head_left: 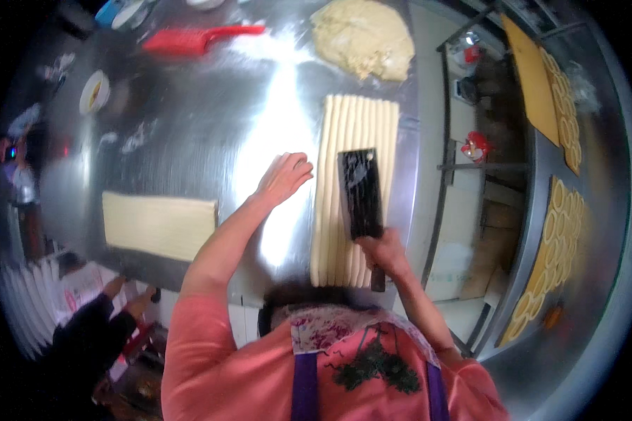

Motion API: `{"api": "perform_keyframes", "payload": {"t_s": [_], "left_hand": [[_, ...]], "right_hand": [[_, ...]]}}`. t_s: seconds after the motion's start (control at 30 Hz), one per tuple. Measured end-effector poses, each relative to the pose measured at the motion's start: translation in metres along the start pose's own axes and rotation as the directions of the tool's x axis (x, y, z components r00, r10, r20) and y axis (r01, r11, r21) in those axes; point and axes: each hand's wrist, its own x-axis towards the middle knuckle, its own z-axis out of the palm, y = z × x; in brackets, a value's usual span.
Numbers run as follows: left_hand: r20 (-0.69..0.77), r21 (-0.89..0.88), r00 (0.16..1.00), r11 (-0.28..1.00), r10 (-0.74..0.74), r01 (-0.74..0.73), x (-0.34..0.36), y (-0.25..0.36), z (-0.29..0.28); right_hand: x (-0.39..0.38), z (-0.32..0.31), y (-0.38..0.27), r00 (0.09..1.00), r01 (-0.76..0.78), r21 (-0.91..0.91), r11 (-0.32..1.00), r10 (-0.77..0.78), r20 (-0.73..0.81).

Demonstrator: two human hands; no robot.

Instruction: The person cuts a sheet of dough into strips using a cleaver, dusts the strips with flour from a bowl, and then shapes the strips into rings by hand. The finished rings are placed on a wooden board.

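Note:
My right hand point(380, 254) grips the handle of a dark cleaver point(359, 193), whose broad blade lies over a long slab of dough point(355, 119) marked into parallel strips. My left hand point(289, 175) is on or just above the steel table just left of that slab, fingers loosely bent and holding nothing. At the left of the table lies a second flat rectangle of dough point(158, 224), paler and smoother. A large rough mound of dough point(361, 38) sits at the back, beyond the striped slab.
A red long-handled tool point(184, 40) and white bowl point(93, 92) are on the steel table point(189, 133). Right, beyond a gap, boards point(519, 70) carry many dough rings point(555, 217). At lower left stands another person in dark clothing point(84, 340), hands near the table's edge.

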Motion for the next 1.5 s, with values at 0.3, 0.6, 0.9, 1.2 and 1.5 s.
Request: {"api": "perform_keyframes", "payload": {"t_s": [0.3,0.6,0.9,1.2,1.5], "left_hand": [[-0.221,0.152,0.969,0.978,-0.111,0.146,0.044,-0.039,0.017],[-0.434,-0.575,0.712,0.778,-0.552,0.253,0.277,-0.043,-0.045],[-0.450,0.363,0.891,0.898,-0.065,0.249,0.379,-0.067,0.042],[-0.221,-0.130,0.834,0.863,-0.506,0.489,0.396,-0.036,-0.006],[-0.507,-0.386,0.790,0.910,-0.345,0.150,0.213,0.004,-0.042]], "right_hand": [[0.008,-0.016,0.007,1.000,0.004,0.072,0.997,-0.005,0.013],[0.007,-0.030,-0.009,0.999,-0.035,0.136,0.990,0.031,0.028],[0.016,-0.035,0.016,0.997,-0.061,0.319,0.946,0.069,-0.015],[-0.034,-0.037,0.012,0.973,0.071,0.146,0.987,-0.036,-0.227],[-0.026,-0.089,0.047,0.891,0.321,-0.344,0.882,-0.405,-0.206]]}}
